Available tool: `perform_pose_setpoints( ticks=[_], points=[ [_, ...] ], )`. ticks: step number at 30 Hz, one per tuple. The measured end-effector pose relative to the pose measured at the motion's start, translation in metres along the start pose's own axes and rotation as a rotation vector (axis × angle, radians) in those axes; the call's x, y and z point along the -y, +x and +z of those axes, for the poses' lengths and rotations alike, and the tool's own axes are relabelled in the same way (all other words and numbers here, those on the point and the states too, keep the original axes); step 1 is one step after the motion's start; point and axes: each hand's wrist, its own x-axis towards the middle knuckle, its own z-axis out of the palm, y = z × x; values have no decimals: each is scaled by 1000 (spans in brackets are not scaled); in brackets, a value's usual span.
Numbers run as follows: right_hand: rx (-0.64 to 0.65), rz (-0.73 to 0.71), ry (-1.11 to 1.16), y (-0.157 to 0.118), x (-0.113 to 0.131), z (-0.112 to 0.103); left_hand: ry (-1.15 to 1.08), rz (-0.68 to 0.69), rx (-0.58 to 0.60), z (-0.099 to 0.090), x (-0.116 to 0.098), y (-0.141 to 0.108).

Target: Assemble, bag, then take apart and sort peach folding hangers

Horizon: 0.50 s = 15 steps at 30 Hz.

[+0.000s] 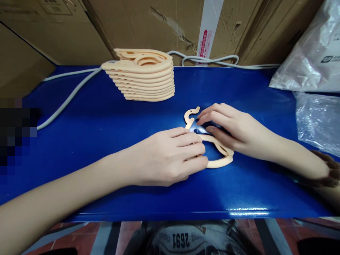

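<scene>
A neat stack of cream hangers [146,81] sits toward the back of the worktop [239,191], lying one on another with their edges roughly in line, and I would judge that part done. The piece in hand is a single hanger [219,164] of the same cream colour, lying flat on the blue surface in front of me, nearer my edge than the stack and well apart from it, its hook pointing away from me; I would count this one as unfinished. My left hand [170,156] lies over one side of it, fingers close together and bent down across the frame; they cover what is beneath, so I cannot tell whether they pinch the hanger or only press on it. My right hand [231,124] is partly open over the other side, fingers loosely curved near the hook, thumb apart from them, with nothing visibly gripped. It is the one hanger I can see off the stack, so on this view little seems left beyond it. Behind the stack, a grey cable [69,100] runs along the worktop in front of the cardboard boxes [132,21].
</scene>
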Motion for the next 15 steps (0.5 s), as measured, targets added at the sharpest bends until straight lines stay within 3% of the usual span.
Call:
perform_pose_setpoints(
  ticks=[5, 15],
  points=[
    [35, -76, -39, -1, -10, 6, -74, -22, 46, -2, -1, 1],
    [78, -120, -109, 0, -5, 10, -192, -33, 152, -4, -2, 1]
  ],
)
